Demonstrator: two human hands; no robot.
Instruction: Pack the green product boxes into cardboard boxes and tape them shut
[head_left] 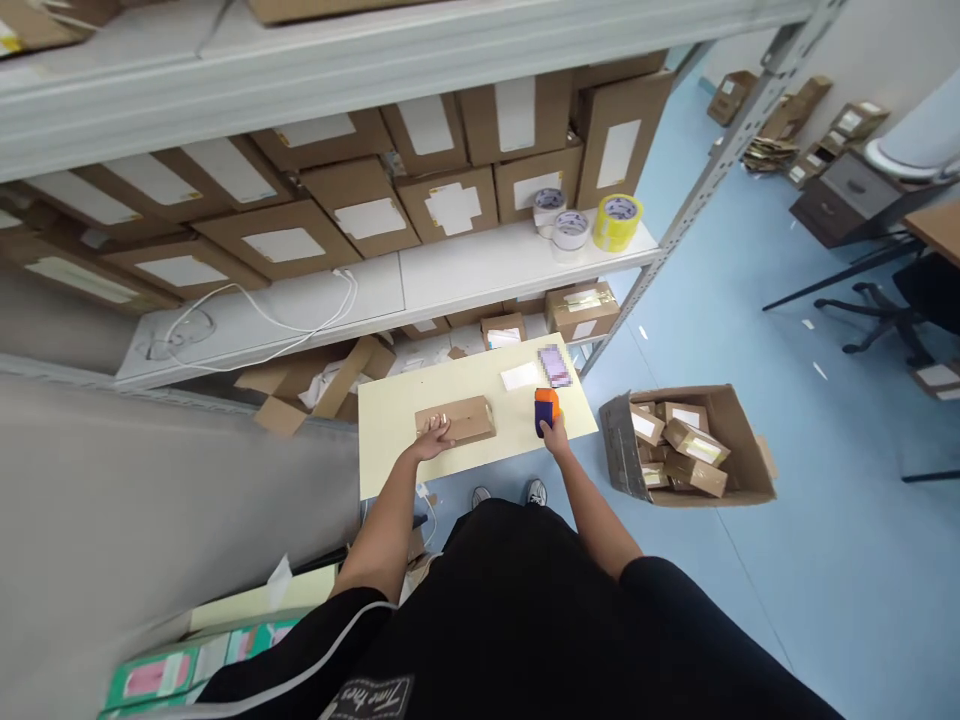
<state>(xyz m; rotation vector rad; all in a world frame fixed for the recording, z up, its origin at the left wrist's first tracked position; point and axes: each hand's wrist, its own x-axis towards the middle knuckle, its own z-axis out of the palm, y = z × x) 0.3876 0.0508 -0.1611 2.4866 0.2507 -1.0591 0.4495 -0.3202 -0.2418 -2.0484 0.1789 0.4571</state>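
My left hand [434, 438] lies on the left part of a closed brown cardboard box [469, 420], its fingers stretched out over the top. The box rests flat on a pale yellow tabletop [390, 465]. To the right, my right hand [555, 437] is closed around an orange and dark blue tape dispenser [547, 412], held near the table's right end and apart from the box. Just behind the dispenser are a white paper slip [520, 376] and a purple, blurred-out phone-shaped item [555, 366].
A large open carton [750, 450] with several small boxes stands on the floor at right. Behind the table, a metal shelf [480, 262] bears stacked cartons, white tape rolls [571, 231], yellow tape rolls [618, 222] and a white cable [292, 328]. An open carton [330, 385] sits below.
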